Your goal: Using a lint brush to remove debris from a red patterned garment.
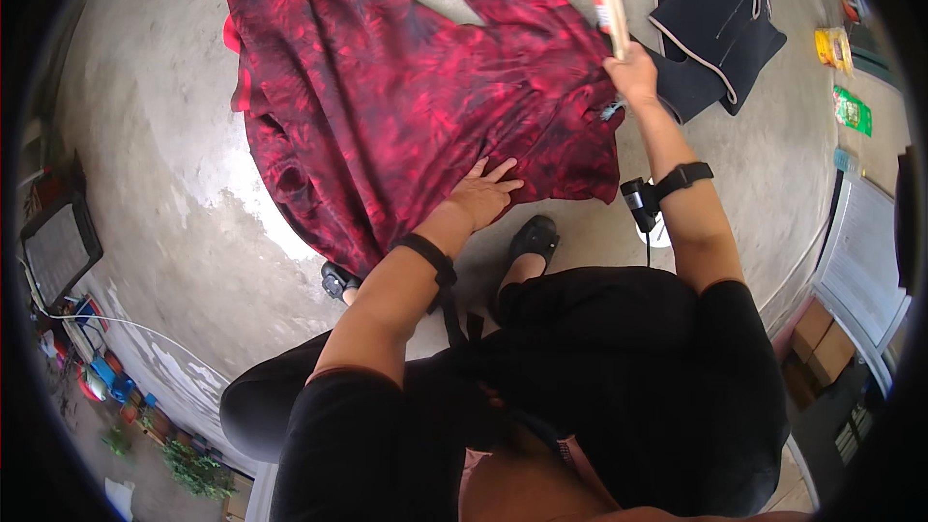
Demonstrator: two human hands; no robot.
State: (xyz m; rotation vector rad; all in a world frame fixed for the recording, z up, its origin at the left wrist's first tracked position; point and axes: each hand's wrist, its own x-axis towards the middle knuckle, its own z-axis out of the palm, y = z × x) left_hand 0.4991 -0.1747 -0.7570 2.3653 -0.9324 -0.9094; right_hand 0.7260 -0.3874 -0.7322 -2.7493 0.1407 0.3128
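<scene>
A red and black patterned garment (406, 80) with long sleeves lies spread and wrinkled on the concrete floor before me. My left hand (482, 196) rests flat on its near part, fingers apart. At the garment's right edge my right hand (634, 76) grips a pale wooden handle (613, 14) with a red and white label, its free end pointing away from me. Pale blue strands (612, 110) show just below that hand; whether they belong to the handled tool, I cannot tell. A dark garment with beige piping (714, 36) lies crumpled beyond my right hand.
My shoes (534, 241) stand close to the garment's near edge. A small camera (639, 204) is strapped to my right forearm, its cable hanging. Along the right lie yellow (834, 49) and green packets (852, 112). Potted plants (192, 467) stand at lower left.
</scene>
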